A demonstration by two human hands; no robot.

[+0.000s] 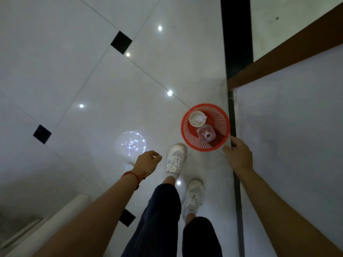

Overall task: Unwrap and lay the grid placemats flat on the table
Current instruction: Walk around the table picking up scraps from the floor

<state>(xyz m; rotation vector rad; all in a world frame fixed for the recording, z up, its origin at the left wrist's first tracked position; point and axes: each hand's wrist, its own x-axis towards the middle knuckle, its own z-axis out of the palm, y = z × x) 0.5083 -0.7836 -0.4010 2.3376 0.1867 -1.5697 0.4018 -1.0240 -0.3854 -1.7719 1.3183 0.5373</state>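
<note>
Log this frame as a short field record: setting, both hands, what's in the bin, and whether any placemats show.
setting: person standing on glossy white tiled floor beside a white wall
left hand: loosely curled, holding nothing visible, red cord bracelet at the wrist
right hand: open, fingers close to the rim of the red plastic mesh wastebasket; contact unclear
bin contents: white paper cup, clear plastic bottle
grid placemats: none in view
feet: white sneakers

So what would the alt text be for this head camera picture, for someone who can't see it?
Looking straight down, a person stands on a glossy white tiled floor, right hand reaching beside a red basket holding a white bowl and a clear bottle. The left hand hangs empty. No placemats are in view.
</note>
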